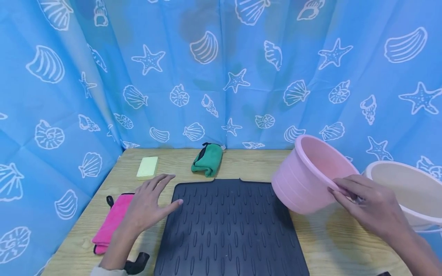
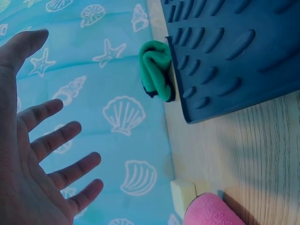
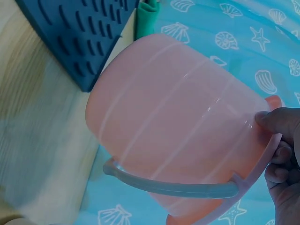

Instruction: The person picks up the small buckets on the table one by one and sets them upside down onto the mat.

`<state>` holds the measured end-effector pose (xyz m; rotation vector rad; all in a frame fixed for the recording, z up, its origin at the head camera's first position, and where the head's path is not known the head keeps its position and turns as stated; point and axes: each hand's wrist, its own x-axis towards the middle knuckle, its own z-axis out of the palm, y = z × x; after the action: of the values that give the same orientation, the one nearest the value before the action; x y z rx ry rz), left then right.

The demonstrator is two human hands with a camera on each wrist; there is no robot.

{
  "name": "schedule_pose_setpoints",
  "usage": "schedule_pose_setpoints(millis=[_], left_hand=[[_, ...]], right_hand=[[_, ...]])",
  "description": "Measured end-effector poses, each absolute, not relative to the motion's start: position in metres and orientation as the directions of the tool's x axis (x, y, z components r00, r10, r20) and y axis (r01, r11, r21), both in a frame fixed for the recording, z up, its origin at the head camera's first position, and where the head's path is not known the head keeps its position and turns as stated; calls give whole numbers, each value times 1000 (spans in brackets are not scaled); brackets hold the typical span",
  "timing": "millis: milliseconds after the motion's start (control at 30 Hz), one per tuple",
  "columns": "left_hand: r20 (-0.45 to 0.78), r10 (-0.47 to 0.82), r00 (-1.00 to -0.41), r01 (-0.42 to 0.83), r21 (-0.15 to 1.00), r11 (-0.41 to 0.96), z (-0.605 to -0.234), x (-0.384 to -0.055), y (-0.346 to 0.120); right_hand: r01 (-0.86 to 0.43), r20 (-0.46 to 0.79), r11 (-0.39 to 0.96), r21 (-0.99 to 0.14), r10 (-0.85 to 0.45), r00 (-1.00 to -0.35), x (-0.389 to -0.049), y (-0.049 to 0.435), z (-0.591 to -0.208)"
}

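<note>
A pink bucket is tilted in the air over the right edge of a dark ribbed mat. My right hand pinches its rim, thumb on the outer wall; the right wrist view shows the bucket's grey handle hanging along its side. My left hand hovers with spread fingers and nothing in it, between the mat and a folded pink cloth. The left wrist view also shows that hand with its fingers apart.
A white basin stands at the right. A folded green cloth lies behind the mat, and a pale yellow sponge at the back left. A black object is by the left wrist. A blue shell-print curtain borders the wooden table.
</note>
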<state>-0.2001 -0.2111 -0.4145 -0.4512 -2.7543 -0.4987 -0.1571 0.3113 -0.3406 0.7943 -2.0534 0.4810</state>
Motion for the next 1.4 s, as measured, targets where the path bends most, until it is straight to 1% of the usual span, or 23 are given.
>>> schedule_pose_setpoints(millis=[267,500,733,900,1267,1400], left_hand=[[351,260,-900,367,287,885,-415,-200,-207],[341,260,-904,369,310,876,-416,-200,-204],[352,272,-896,386,310,869,-416,-203,-197],[358,260,-897,383,335,861,-416,-205,-189],[326,262,-909,380,384,842,-413,-209,-174],[322,265,-909,383,395,835,-413,-211,-170]], right_hand=[[-708,845,703,-64,-339,-413,-159,300,-336],[-707,828,702,-91,-340,-445,-157,292,-329],[-737,840,667,-110,-334,-428,-161,283,-325],[-756,846,643,-119,-333,-417,-165,277,-326],[-779,857,615,-125,-329,-397,-170,260,-325],[-797,868,590,-127,-324,-377,-172,249,-322]])
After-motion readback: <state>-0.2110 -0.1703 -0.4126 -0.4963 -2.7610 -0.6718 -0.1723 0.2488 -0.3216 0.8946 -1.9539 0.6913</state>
